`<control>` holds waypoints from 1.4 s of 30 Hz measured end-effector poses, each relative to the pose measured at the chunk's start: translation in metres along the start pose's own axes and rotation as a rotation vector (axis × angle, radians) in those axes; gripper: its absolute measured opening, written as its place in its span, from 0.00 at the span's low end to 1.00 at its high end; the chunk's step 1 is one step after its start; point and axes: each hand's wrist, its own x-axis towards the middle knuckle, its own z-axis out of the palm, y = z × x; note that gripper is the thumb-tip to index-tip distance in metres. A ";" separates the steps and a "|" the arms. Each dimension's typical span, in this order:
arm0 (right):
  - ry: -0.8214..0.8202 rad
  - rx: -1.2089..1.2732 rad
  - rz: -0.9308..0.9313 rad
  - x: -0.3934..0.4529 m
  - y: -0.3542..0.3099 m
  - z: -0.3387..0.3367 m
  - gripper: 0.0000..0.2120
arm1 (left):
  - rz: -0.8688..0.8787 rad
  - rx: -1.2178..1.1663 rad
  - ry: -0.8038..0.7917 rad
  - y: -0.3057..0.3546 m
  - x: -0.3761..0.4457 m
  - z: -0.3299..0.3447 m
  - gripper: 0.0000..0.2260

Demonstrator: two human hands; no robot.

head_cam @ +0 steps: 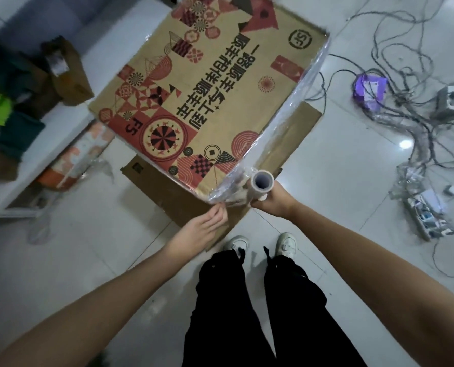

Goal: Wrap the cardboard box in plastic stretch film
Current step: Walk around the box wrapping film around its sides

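Observation:
A large cardboard box (207,94) with red and black printed patterns stands on the floor in front of me. Clear stretch film (281,123) runs along its right side down to the near corner. My right hand (272,200) grips the upright roll of film (261,182) at that corner, the hollow core facing up. My left hand (204,226) reaches to the same corner, its fingertips pinching the film edge just below the box's corner.
Flattened cardboard (289,144) lies under the box. Tangled cables and power strips (421,123) spread across the tiled floor to the right. At left stand a white shelf (35,144), small boxes (67,72) and clothes. My feet (260,245) stand just behind the box.

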 end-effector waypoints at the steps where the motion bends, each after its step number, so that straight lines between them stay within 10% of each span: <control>1: -0.050 -0.038 -0.027 0.002 0.001 -0.004 0.20 | -0.029 0.031 -0.018 0.003 -0.001 -0.002 0.23; 42: -0.303 -0.281 -0.043 0.039 0.008 -0.058 0.22 | -0.572 -0.223 -0.241 0.028 0.052 -0.060 0.27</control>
